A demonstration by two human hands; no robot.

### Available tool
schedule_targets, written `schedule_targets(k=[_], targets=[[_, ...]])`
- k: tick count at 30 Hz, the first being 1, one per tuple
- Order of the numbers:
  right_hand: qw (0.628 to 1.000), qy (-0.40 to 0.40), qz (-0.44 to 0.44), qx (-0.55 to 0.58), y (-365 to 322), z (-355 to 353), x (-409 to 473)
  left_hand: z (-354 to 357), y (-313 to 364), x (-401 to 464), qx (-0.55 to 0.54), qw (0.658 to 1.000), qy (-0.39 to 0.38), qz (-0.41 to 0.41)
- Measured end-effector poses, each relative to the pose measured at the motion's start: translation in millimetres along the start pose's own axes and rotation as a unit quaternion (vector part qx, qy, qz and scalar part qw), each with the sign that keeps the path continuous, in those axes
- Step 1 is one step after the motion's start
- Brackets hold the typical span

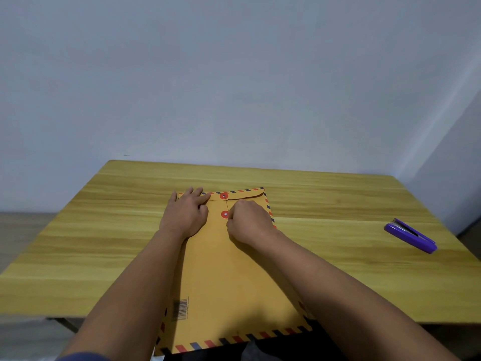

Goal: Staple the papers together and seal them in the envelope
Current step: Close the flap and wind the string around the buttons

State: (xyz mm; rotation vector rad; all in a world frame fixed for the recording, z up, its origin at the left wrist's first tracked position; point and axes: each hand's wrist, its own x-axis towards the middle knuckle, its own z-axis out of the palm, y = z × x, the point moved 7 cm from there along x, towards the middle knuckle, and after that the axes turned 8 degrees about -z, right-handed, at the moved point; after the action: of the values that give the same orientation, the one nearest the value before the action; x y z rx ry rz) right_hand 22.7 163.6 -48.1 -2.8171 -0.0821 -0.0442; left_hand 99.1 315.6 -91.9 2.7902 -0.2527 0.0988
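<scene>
Envelope (229, 277), yellow-brown, striped border, two red discs (224, 196)

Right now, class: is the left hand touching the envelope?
Touching. The head view shows the left hand lying flat on the envelope near its flap, no gap.

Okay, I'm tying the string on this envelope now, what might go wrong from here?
The envelope overhangs the table's near edge, so a hard tug by the right hand on the thin string near the lower red button may slide it off. If the left hand lifts, the flap may reopen.
</scene>
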Motion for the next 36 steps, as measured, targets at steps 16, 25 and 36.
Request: schedule_targets(k=[16, 25, 36], targets=[[0.999, 0.01, -0.029, 0.023, -8, 14, 18, 0, 0, -1, -0.002, 1.0, -0.005, -0.001], [0.984, -0.023, -0.148, -0.092, -23, 9, 55, -2, 2, -4, -0.013, 1.0, -0.004, 0.01], [0.989, -0.072, -0.123, -0.029, 18, -13, 99, -2, 1, -3, -0.019, 1.0, -0.003, 0.007]])
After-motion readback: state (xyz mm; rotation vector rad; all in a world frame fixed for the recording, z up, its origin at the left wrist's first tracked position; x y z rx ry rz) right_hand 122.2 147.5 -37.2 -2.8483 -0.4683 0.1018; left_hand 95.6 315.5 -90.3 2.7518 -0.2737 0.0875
